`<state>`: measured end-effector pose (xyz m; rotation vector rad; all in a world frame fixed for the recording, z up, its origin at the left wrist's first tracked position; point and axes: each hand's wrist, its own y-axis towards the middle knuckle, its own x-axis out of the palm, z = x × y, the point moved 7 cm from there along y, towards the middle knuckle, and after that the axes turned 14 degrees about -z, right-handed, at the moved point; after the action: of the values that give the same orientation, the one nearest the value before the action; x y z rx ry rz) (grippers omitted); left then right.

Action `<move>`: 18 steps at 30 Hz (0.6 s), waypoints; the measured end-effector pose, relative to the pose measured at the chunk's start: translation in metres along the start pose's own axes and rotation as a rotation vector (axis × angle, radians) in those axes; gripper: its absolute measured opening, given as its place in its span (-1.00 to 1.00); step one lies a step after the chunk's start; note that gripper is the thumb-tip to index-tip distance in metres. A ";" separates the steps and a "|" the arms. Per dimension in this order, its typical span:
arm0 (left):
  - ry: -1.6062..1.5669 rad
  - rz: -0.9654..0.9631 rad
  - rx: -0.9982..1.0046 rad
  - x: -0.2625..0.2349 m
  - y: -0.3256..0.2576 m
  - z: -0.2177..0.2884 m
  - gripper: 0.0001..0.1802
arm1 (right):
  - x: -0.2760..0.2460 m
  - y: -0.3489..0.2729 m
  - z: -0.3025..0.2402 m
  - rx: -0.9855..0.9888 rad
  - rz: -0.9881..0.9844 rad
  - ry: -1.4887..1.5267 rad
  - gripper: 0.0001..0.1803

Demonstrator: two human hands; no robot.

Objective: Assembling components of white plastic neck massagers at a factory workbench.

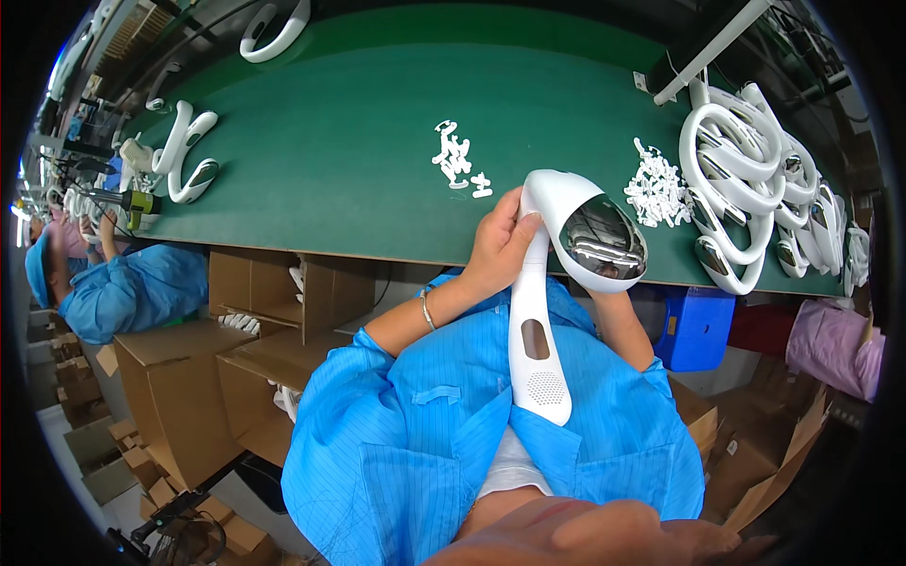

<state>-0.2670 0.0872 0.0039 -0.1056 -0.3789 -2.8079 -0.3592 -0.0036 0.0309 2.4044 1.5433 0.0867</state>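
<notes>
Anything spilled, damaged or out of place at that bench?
A bit untidy: a heap of small white parts beside the piled white loops, and a sparser scatter nearer the middle, lie loose on the green bench with no tray visible under them. The device in the left hand shows no visible damage.

The right hand is hidden behind the head of a white handheld device (536,302) at the worktop's (330,141) front edge. Looped white appliances (760,201), piled toward the right edge, partly hide one another. Near the left edge, what a co-worker (142,288) handles is too small to tell.
</notes>
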 end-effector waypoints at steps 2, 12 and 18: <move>0.276 0.056 0.143 0.000 0.002 0.013 -0.63 | -0.006 0.002 0.004 -0.027 -0.035 -0.102 -0.47; 0.031 0.080 -0.054 -0.009 0.012 -0.025 -0.69 | -0.009 0.009 0.008 0.072 0.155 -0.055 -0.73; -0.387 -0.013 -0.208 0.010 0.042 -0.052 -0.69 | -0.023 -0.011 0.042 0.299 0.114 0.334 -0.49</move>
<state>-0.2652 0.0314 -0.0343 -0.7008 -0.1682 -2.8243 -0.3699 -0.0282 -0.0103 2.8307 1.6558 0.3168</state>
